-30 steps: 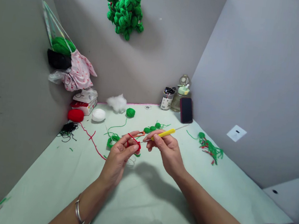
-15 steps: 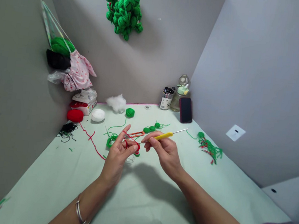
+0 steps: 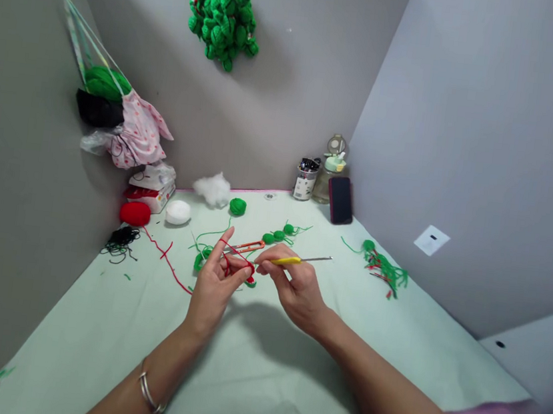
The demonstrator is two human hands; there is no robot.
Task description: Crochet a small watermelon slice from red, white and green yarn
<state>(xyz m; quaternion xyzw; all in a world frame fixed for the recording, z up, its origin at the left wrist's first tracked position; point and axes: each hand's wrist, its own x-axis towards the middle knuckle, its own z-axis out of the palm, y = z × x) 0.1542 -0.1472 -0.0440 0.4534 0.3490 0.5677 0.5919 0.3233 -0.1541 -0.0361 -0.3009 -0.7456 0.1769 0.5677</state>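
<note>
Between the thumb and fingers of my left hand (image 3: pixel 213 286) is pinched a small red and green crochet piece (image 3: pixel 251 279). Red yarn (image 3: pixel 177 278) loops over its raised index finger and trails across the table to a red yarn ball (image 3: pixel 135 213). My right hand (image 3: pixel 297 287) grips a crochet hook (image 3: pixel 286 260) by its yellow handle; one metal end points right, the other reaches the red stitches. Whether that tip is inside a stitch is too small to tell. Just behind the hands lie orange-handled snips (image 3: pixel 250 247) and a green crocheted piece (image 3: pixel 201 259), partly hidden.
Behind are a green yarn ball (image 3: pixel 237 206), white yarn (image 3: pixel 178 212), stuffing (image 3: pixel 214 189) and small green crocheted balls (image 3: pixel 278 235). A phone (image 3: pixel 340 201) leans beside a bottle (image 3: pixel 329 180) and a can (image 3: pixel 305 182). Yarn scraps (image 3: pixel 385 271) lie right; grey panels (image 3: pixel 466 136) enclose the table.
The crochet hook has swung from slanting upward to nearly level, its free end lower and further left. My right hand has turned with it; the left still pinches the crochet piece. The view shifts slightly.
</note>
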